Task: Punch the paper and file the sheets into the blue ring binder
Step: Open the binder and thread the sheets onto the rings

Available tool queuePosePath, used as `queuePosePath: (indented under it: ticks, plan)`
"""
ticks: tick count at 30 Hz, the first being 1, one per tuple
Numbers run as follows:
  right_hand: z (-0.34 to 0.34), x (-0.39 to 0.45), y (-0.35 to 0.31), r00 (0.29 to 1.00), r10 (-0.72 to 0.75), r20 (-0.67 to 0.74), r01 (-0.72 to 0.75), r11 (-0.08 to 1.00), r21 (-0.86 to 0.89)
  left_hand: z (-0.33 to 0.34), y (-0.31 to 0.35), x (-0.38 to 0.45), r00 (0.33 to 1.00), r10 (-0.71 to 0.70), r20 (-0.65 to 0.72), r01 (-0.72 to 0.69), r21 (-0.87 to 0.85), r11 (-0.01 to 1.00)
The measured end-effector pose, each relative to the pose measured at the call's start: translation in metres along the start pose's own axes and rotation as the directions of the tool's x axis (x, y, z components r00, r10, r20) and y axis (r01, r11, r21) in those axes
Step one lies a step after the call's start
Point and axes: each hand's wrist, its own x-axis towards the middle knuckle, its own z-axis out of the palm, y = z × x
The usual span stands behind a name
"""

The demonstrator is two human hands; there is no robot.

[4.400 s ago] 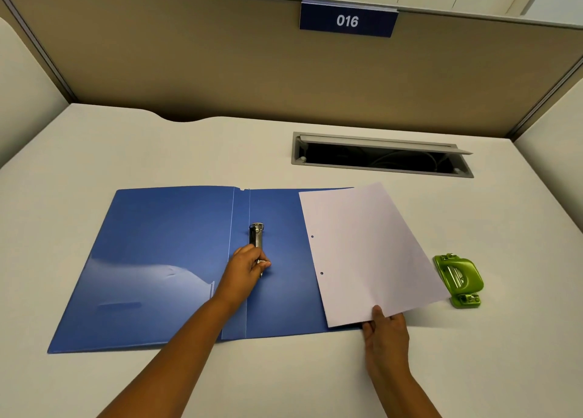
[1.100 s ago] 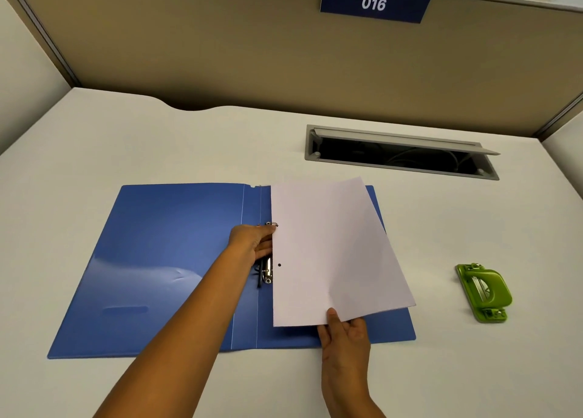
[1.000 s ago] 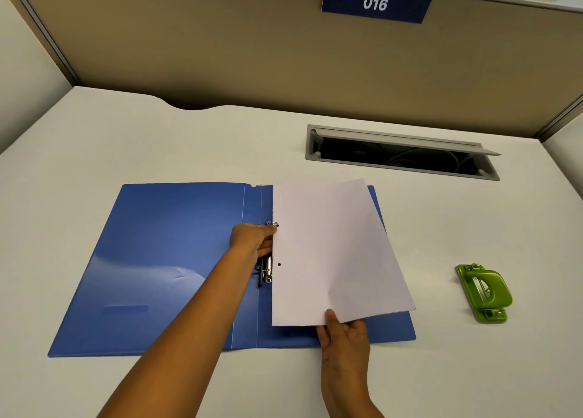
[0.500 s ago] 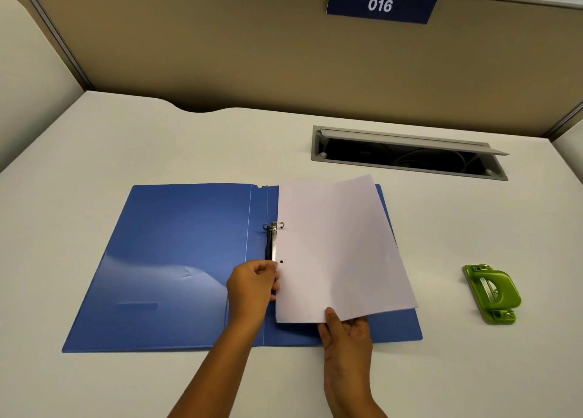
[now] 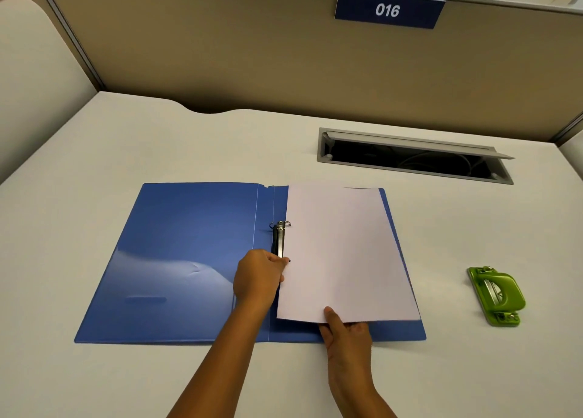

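Note:
The blue ring binder (image 5: 189, 253) lies open and flat on the desk. Its metal ring mechanism (image 5: 279, 238) runs along the spine, and the upper ring passes through the white sheet (image 5: 344, 253), which lies on the right cover. My left hand (image 5: 258, 275) is at the sheet's left edge over the lower end of the mechanism, fingers curled there and hiding the lower ring. My right hand (image 5: 344, 326) pinches the sheet's bottom edge, thumb on top. The green hole punch (image 5: 497, 294) sits on the desk to the right, apart from both hands.
A grey cable hatch (image 5: 413, 155) stands open in the desk behind the binder. Tan partition walls (image 5: 252, 55) close off the back and sides, with a blue sign reading 016 (image 5: 388, 9). The white desk (image 5: 94, 140) surrounds the binder.
My left hand moved from the upper ring down to the lower end of the mechanism. The sheet shifted left and its upper hole now sits on the upper ring. My right hand keeps its hold.

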Motion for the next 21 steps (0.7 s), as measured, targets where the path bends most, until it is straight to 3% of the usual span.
queuePosePath:
  ticks: [7,13,21]
  plan:
    - [-0.001,0.002,-0.005,0.997,0.056,0.043,-0.06,0.994,0.091,-0.008,0.0,0.012,0.985,-0.073,0.153,0.088,-0.092,0.992]
    - [0.0,-0.002,-0.003,0.997,0.077,0.031,-0.08,0.988,0.129,-0.01,-0.006,0.015,0.992,0.063,0.114,-0.071,0.074,0.995]
    - [0.001,-0.004,-0.005,0.999,0.046,-0.001,-0.046,0.997,0.063,-0.004,-0.01,0.025,0.986,0.091,0.14,-0.113,0.158,0.981]
